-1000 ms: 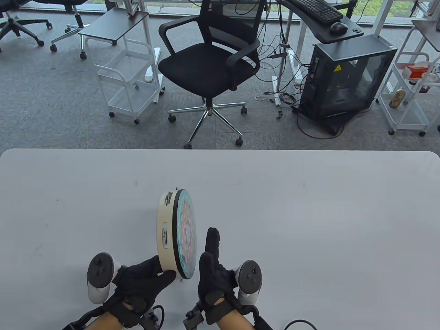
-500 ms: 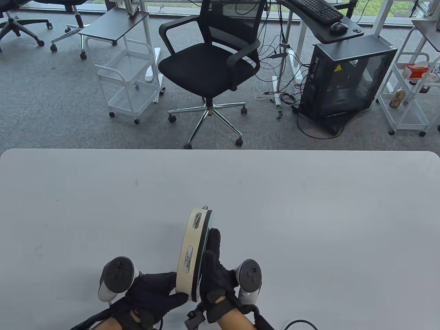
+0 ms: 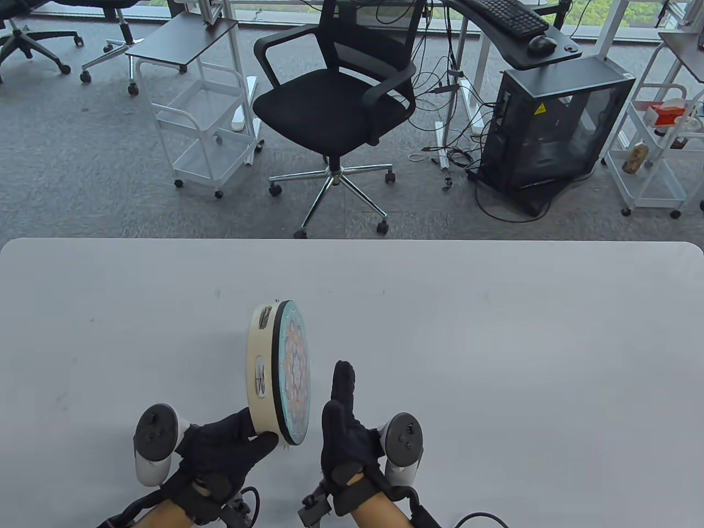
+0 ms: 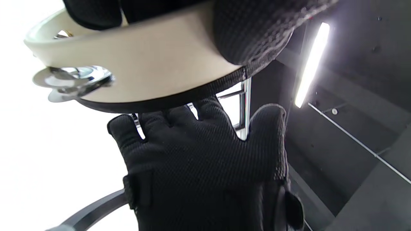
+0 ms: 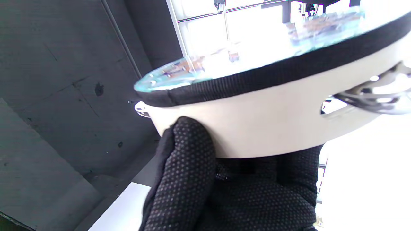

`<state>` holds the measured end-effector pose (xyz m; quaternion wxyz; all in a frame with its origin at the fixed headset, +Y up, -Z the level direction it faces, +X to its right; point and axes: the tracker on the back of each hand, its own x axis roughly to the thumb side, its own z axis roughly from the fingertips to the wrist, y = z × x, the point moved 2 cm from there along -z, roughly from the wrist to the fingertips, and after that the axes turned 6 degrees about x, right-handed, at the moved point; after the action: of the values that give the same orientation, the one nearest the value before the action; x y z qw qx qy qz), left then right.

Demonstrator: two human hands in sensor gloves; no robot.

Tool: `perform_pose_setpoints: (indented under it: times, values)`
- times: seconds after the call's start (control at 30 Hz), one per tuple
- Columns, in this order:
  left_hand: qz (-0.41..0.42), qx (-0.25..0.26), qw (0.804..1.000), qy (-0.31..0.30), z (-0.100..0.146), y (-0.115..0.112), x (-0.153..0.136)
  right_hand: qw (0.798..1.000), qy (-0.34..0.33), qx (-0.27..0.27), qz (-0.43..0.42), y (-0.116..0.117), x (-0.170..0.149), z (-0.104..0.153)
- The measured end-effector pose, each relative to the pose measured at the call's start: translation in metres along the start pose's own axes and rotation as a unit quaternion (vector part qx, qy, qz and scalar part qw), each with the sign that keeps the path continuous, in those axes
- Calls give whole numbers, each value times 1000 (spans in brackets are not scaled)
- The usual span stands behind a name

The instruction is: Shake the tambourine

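Observation:
The tambourine (image 3: pixel 278 374) has a cream frame, a black band, metal jingles and a patterned teal head. It stands on edge above the table, head facing right. My left hand (image 3: pixel 250 440) grips its near rim, thumb on the frame. My right hand (image 3: pixel 342 401) is open and flat with fingers pointing away, a short gap right of the head, not touching it. In the left wrist view the frame (image 4: pixel 144 73) and a jingle (image 4: pixel 74 80) sit above my right palm (image 4: pixel 205 166). The right wrist view shows the frame (image 5: pixel 257 125) with my left thumb (image 5: pixel 189 154) on it.
The grey table (image 3: pixel 495 357) reaches to all sides of the hands. Beyond its far edge stand a black office chair (image 3: pixel 335 104), a white cart (image 3: pixel 203 126) and a computer tower (image 3: pixel 555 126) on the floor.
Half a second ago the tambourine's head was against my right palm. My left hand has swung it back to the left and away. My right hand has stayed nearly still.

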<state>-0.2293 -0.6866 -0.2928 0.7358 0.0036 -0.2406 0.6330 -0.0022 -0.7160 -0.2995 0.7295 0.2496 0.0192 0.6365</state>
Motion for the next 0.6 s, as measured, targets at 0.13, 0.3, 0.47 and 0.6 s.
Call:
perform_pose_setpoints:
  times: [0.13,0.3,0.47,0.6]
  values:
    - [-12,-111,993,-31,-3,-27,4,1000,-1,26,6,11,-1,-1]
    - [-48,-148,986,-54,-2,-37,14,998,-14,55,4,19,3,2]
    - [-55,-139,987,-58,1,-36,18,999,-19,38,17,21,6,3]
    - [-52,-132,989,-44,0,-36,15,999,-7,36,15,17,5,2]
